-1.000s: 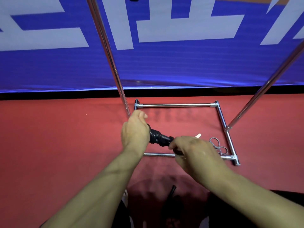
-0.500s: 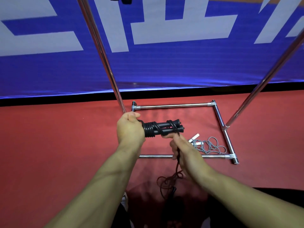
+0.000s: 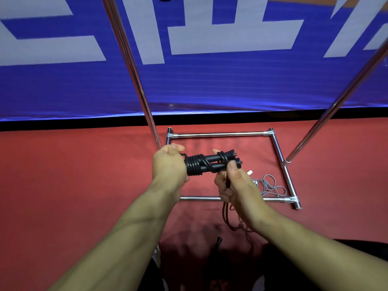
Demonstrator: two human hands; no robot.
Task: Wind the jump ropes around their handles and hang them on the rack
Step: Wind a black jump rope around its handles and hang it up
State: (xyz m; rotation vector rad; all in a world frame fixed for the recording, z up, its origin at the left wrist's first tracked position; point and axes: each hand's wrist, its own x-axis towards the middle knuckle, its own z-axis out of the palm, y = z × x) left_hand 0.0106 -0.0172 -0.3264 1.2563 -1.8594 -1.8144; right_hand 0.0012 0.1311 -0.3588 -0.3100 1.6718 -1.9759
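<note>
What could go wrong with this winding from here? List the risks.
1. Loose black rope dangling below the right hand could tangle before it is wound.
2. The coils bunch near the left hand; later turns on the black handles may slip off.
3. The grey rope lying inside the rack base might snag the dangling rope.

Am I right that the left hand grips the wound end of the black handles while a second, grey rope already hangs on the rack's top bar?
Not quite. The left hand does grip the wound end of the black handles, but the grey rope is not hanging: the head view shows it lying loosely coiled on the red floor, inside the rack base.
</note>
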